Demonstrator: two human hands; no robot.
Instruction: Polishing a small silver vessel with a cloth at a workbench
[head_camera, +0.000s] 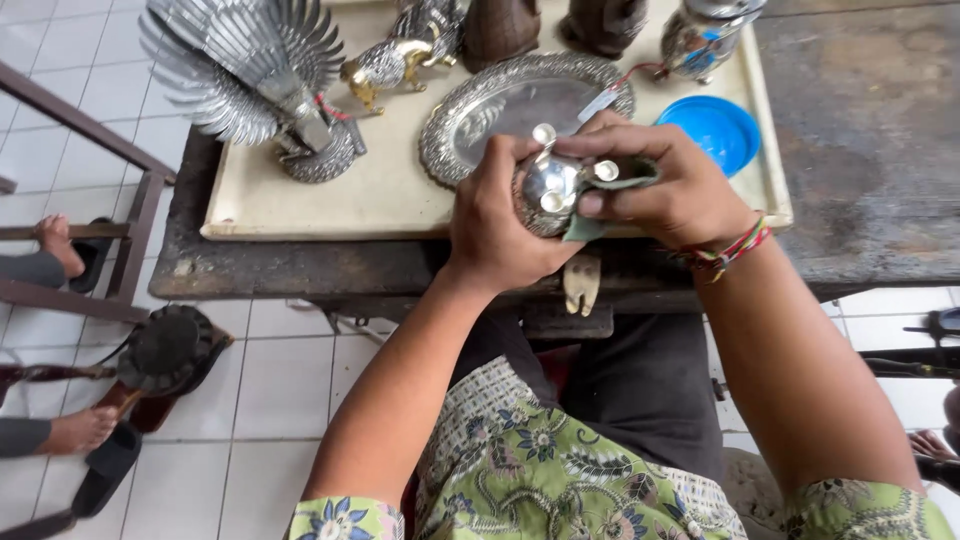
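— Head view: what do my hands hold?
— My left hand (495, 215) grips a small silver pot (548, 190) above the table (860, 150) edge; my right hand (665, 185) presses a green cloth (625, 180) on it.

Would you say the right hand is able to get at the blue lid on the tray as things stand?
Probably yes: the blue lid lies uncovered just beyond the right hand, though that hand holds a green cloth against the silver piece.

Head camera, steep downward look, close over workbench (860, 150).
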